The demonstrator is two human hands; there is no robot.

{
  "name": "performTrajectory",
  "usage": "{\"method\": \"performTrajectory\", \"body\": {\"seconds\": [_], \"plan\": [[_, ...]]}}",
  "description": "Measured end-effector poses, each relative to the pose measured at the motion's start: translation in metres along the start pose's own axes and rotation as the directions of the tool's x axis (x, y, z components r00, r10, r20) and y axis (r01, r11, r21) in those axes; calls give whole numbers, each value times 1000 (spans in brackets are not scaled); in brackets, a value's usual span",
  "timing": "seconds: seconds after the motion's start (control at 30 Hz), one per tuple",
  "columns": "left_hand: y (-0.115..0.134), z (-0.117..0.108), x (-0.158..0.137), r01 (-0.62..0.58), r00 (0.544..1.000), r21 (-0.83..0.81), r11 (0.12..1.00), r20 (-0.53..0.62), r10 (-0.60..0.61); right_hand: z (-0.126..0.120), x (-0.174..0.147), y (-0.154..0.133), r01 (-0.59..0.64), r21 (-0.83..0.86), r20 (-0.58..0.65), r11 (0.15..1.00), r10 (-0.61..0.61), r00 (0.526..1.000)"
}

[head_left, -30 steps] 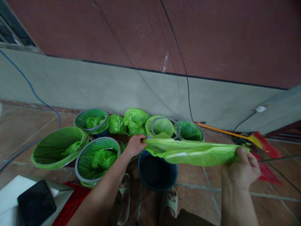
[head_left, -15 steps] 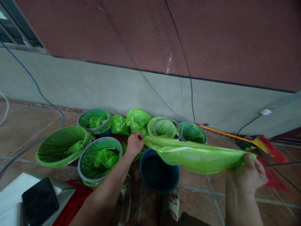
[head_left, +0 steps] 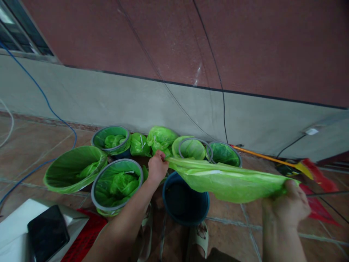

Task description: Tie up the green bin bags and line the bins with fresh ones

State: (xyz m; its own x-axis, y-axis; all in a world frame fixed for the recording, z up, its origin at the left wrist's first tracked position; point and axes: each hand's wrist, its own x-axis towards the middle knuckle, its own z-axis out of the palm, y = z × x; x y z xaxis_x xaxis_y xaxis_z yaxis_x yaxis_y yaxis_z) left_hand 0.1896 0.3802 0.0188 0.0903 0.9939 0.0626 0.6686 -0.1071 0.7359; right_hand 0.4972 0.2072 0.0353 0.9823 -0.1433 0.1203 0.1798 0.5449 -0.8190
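Observation:
A green plastic bag [head_left: 229, 182] is stretched sideways between my two hands, sagging a little along its lower edge. My left hand [head_left: 158, 168] pinches its left end, and my right hand [head_left: 293, 203] is closed round its right end, with the fingers partly hidden. Below the bag's left part stands a dark blue bucket [head_left: 185, 221] with no liner in it, between my feet. Left of it, a lined bin [head_left: 94, 194] with a grey rim ring holds crumpled green plastic.
More green-lined bins [head_left: 49, 182] stand to the left and along the wall, with tied green bags [head_left: 162, 137] among them. A phone [head_left: 48, 233] lies on a white box [head_left: 16, 222] at lower left. An orange-handled broom [head_left: 264, 154] lies at right. A blue cable [head_left: 40, 87] crosses the left floor.
The view has shifted very slightly. Both hands keep the bag stretched in nearly the same place; nothing was let go or taken up.

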Motion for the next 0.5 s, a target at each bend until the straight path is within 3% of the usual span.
{"method": "performTrajectory", "body": {"seconds": [0.1,0.17,0.23,0.3,0.37,0.5], "plan": [[-3,1,2,48,999,-171,984,20,-45,0,-1,-1,11,4,7,1000,-11,1000],[-5,0,4,157,981,-407,900,169,-95,0,0,0,5,0,-14,1000,-5,1000],[-6,-4,7,317,925,-575,754,362,-113,-2,3,2,-4,-14,-47,1000,3,999],[-7,-10,8,436,861,-626,647,500,-96,-3,5,6,-4,-37,-72,999,2,997],[-7,-16,9,500,815,-629,596,573,-79,-4,7,8,-7,-60,-86,998,2,996],[-7,-19,8,549,782,-624,556,619,-78,-4,8,10,-2,-64,-102,998,-4,995]]}}
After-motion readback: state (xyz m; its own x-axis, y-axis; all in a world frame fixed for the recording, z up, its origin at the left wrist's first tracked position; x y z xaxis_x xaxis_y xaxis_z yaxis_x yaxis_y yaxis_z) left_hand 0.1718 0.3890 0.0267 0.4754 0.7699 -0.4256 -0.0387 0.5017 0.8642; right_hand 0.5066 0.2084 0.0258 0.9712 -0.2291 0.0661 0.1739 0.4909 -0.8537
